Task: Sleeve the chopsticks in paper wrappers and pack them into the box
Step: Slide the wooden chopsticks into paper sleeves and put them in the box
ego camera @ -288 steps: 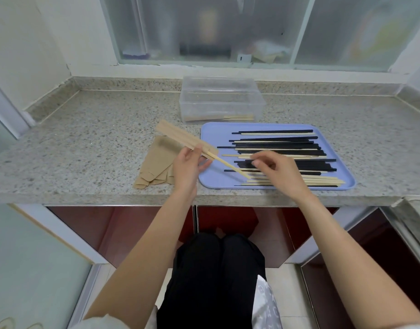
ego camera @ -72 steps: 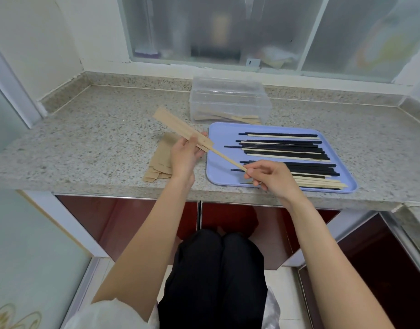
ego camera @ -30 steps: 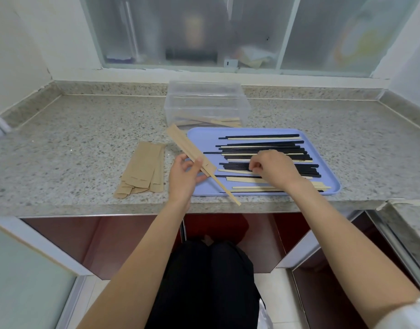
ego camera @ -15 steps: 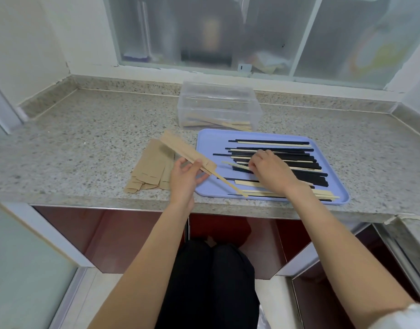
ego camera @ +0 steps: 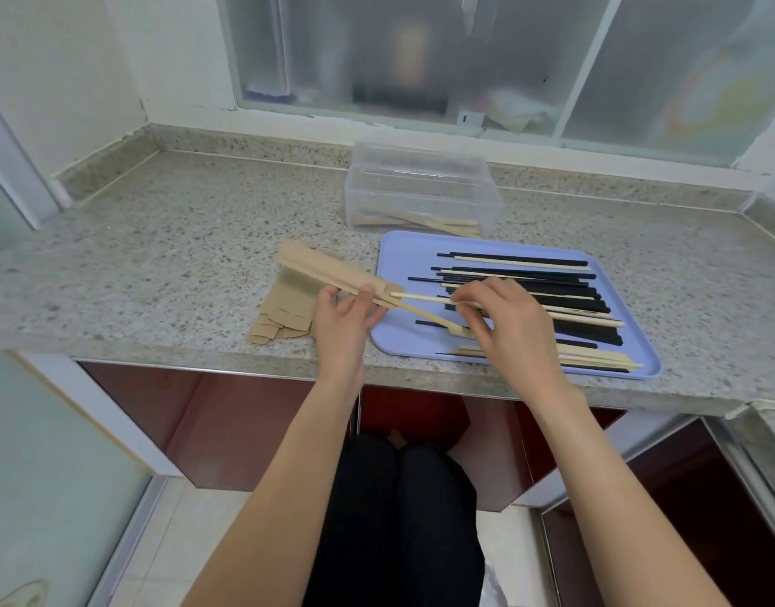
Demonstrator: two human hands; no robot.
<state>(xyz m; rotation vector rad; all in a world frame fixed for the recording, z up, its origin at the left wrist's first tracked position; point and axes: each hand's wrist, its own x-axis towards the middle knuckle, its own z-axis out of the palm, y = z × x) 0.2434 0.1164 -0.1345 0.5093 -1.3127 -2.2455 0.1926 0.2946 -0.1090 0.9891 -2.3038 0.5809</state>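
- Where the speckled granite counter (ego camera: 166, 256) runs under a frosted window, a lavender plastic tray (ego camera: 403, 260) with rounded corners sits at its front edge, its right part under the right hand.
- Behind the tray, touching or just beside its far rim, stands a clear rectangular plastic box (ego camera: 422, 190); a few sleeved pairs (ego camera: 416, 221) lie flat on its floor, well apart from both hands.
- On the tray lies a loose spread of thin black and pale wooden chopsticks (ego camera: 574, 295), mostly parallel and running left to right, reaching from under the right hand to the tray's right side.
- Left of the tray, a fanned stack of flat tan paper wrappers (ego camera: 285, 308) rests on the counter, just beside the left hand.
- Raised above that stack, 1 long narrow paper wrapper (ego camera: 328, 273) slants up to the left; 1 pale chopstick (ego camera: 425, 317) juts from its open right end.
- Left hand (ego camera: 341, 326): thumb and fingers curled, pinching the wrapper near its open end.
- Right hand (ego camera: 508, 322): fingers curled, pinching a second pale chopstick (ego camera: 420, 298) whose tip sits at the wrapper's mouth; whether it has entered cannot be told.
- Both hands are near each other, over the tray's left half.
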